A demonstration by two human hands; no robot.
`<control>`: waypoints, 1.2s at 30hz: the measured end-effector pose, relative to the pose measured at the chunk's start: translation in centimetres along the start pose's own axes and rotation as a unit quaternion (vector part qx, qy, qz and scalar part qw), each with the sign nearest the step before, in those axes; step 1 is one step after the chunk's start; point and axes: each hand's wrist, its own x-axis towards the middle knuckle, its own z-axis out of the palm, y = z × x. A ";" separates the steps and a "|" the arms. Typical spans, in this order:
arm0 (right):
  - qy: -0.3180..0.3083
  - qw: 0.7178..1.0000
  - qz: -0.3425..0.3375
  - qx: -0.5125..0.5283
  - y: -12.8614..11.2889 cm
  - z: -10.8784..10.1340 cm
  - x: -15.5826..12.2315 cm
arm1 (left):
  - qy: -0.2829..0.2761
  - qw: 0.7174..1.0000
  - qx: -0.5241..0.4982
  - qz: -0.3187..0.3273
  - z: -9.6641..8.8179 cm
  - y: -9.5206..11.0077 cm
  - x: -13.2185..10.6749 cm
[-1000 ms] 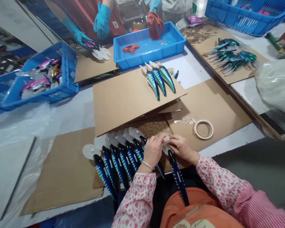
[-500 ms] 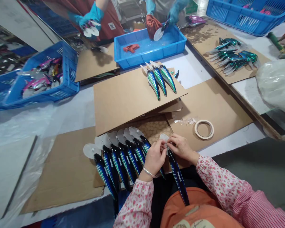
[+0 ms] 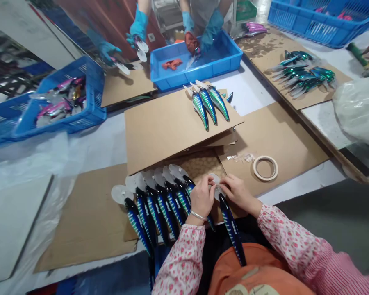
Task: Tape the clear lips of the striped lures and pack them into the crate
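Observation:
A dark blue fishing lure (image 3: 231, 227) with a clear round lip lies tail toward my body, over the table's front edge. My left hand (image 3: 203, 196) pinches at its lip end, thumb and fingers together. From the other side, my right hand (image 3: 236, 191) closes its fingertips on the same lip. Whatever small part lies between the fingertips is hidden. Just left of my left hand, a row of several similar lures (image 3: 155, 209) rests side by side on cardboard, clear lips pointing away from me.
Three blue-green lures (image 3: 209, 104) lie on a raised cardboard sheet (image 3: 153, 135). To the right are a tape roll (image 3: 265, 168) and small clear pieces (image 3: 241, 157). Across the table, gloved co-workers' hands (image 3: 138, 30) handle lures near a blue tray (image 3: 197, 67). Blue crates (image 3: 89, 90) flank the table.
My hands stay at the lure's lip, with only slight finger movement. The co-workers' gloved hands have shifted; one dips a lure lower into the blue tray. The view has moved slightly.

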 end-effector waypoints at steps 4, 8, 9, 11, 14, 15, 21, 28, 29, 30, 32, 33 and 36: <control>-0.099 0.993 0.012 0.058 -1.4 -0.7 -4.5 | 0.000 1.000 0.010 0.023 -0.5 0.9 -0.9; -0.141 0.984 0.050 0.091 -1.2 -0.4 -6.7 | 0.032 0.997 0.054 0.036 -2.7 1.0 -3.5; -0.140 0.984 0.059 0.089 -1.1 -0.1 -6.3 | 0.049 0.996 0.074 0.026 -3.4 0.6 -4.4; -0.129 0.987 0.052 0.076 -0.9 0.7 -4.5 | 0.092 0.988 0.120 -0.016 -4.9 -1.1 -6.7; -0.116 0.992 -0.001 0.040 -1.5 2.2 -1.5 | 0.162 0.964 0.179 -0.109 -7.1 -5.4 -10.4; -0.114 0.993 -0.020 0.021 -1.8 2.6 -0.8 | 0.185 0.954 0.189 -0.142 -7.8 -7.1 -11.5; -0.104 0.991 -0.046 -0.066 -2.7 5.1 -1.4 | 0.228 0.940 0.106 -0.229 -9.5 -15.7 -14.6; -0.063 0.997 -0.053 0.014 -5.1 9.0 -1.4 | 0.222 0.957 0.028 -0.183 -11.1 -19.0 -13.6; -0.059 0.997 -0.054 0.024 -5.6 9.5 -1.3 | 0.221 0.958 0.018 -0.180 -11.5 -19.5 -13.6; -0.057 0.996 -0.055 0.031 -6.0 9.9 -1.2 | 0.219 0.959 0.010 -0.180 -11.8 -20.0 -13.6; -0.065 0.996 -0.060 0.031 -6.6 10.3 -0.6 | 0.222 0.953 0.020 -0.203 -12.2 -21.3 -13.5; -0.078 0.995 -0.063 0.019 -6.7 10.1 0.0 | 0.226 0.950 0.025 -0.214 -12.2 -22.0 -13.3; -0.156 0.983 -0.090 -0.033 -6.7 7.2 3.7 | 0.236 0.946 0.038 -0.218 -12.1 -23.3 -13.1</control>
